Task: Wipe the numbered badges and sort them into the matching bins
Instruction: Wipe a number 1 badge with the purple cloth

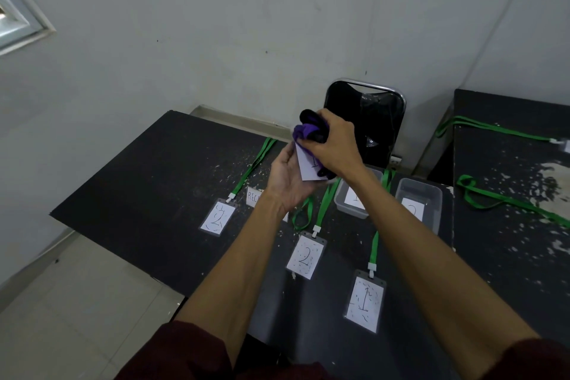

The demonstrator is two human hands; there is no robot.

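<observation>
My left hand [288, 179] holds a white badge [307, 166] up above the black table [148, 182]; a mark like a 1 shows on it. My right hand [334, 145] grips a purple and black cloth [308, 128] and presses it on the badge's top. On the table lie a badge marked 2 [217, 218] at the left, another 2 badge [305, 257] in the middle and a 1 badge [365, 302] near me, all with green lanyards. Two clear bins stand behind: one labelled 1 [350, 205], partly hidden by my right arm, and one to its right [419, 199].
A paper label [254, 196] lies beside my left wrist. A black chair [374, 120] stands behind the table against the wall. A second dark table [509, 194] at the right carries green lanyards [499, 202]. Pale floor lies to the left.
</observation>
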